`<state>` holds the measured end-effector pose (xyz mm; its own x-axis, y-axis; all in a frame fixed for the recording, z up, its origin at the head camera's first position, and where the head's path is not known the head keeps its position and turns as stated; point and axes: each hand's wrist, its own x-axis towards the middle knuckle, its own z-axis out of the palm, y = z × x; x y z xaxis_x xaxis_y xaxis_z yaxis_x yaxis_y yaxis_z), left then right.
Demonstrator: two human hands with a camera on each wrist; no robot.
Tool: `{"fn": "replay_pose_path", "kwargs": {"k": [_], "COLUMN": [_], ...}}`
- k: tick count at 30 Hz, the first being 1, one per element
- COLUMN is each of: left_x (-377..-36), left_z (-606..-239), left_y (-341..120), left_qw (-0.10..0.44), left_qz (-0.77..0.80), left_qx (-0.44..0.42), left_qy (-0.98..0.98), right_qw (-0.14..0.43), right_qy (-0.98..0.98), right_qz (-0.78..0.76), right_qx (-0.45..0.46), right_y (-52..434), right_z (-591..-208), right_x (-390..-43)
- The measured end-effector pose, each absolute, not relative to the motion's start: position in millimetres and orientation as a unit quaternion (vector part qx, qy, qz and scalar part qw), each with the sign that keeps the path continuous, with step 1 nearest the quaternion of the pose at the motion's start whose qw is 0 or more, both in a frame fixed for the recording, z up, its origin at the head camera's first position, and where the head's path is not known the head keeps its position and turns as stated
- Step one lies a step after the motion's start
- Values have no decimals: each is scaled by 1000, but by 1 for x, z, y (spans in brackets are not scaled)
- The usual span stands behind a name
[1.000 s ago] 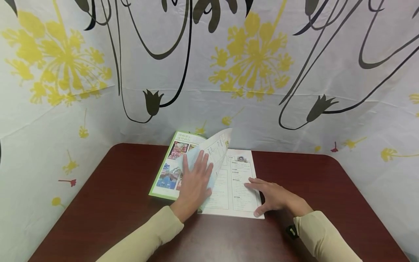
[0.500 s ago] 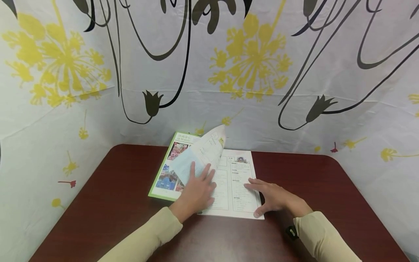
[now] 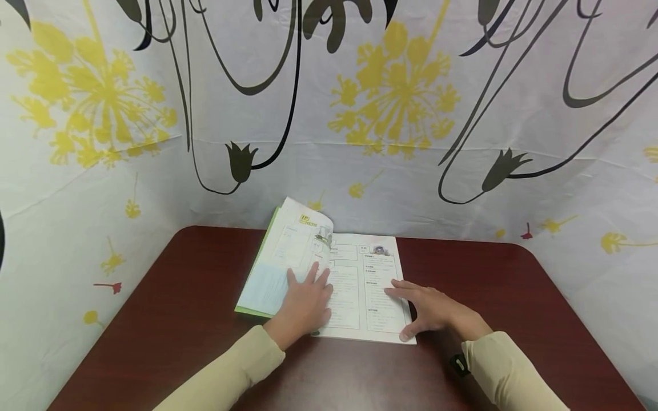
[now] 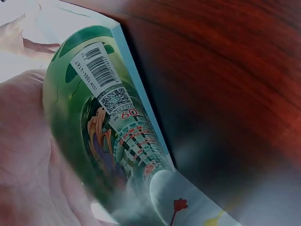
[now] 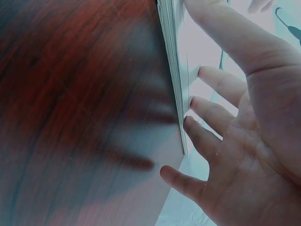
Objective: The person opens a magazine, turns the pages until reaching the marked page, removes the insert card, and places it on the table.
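Just now, the leaf (image 3: 277,248) has been brought over onto the left side of the magazine (image 3: 346,294), and the pictures there have been covered by it, so its turning can be judged nearly done. Underneath, the green cover (image 4: 70,108) carries a barcode label (image 4: 99,70) seemingly printed ISSN 1004-4167, with 09 by a QR code (image 4: 115,100). Near the fold, the leaf is touched by the left hand (image 3: 301,302), fingers spread. The right page's small text cannot be read; its right edge is touched by the right hand (image 3: 432,305), fingers apart, nothing visibly pinched, the magazine being laid mid-table, towards the far edge
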<state>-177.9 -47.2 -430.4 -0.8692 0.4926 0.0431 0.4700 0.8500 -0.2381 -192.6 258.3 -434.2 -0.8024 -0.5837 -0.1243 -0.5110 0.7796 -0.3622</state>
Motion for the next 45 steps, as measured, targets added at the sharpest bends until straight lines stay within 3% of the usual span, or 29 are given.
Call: {"fn": "replay_pose_path", "kwargs": {"k": [18, 33, 40, 45], "left_x": [-179, -180, -183, -183], "left_z": [-437, -437, -440, -440], "left_y": [-56, -56, -53, -49], "left_qw": [-10, 7, 43, 38], "left_qz": [-7, 4, 27, 10], "left_qx": [-182, -187, -215, -241], "left_qy": [-983, -982, -975, -970], "right_qw": [126, 126, 130, 127], "right_qy": [939, 939, 938, 936], "right_qz": [-149, -148, -150, -154], "right_qx": [-284, -285, -285, -290], "right_y": [256, 257, 258, 258], "right_z": [-433, -434, -435, -435], "right_x": [-193, -194, -194, -194]}}
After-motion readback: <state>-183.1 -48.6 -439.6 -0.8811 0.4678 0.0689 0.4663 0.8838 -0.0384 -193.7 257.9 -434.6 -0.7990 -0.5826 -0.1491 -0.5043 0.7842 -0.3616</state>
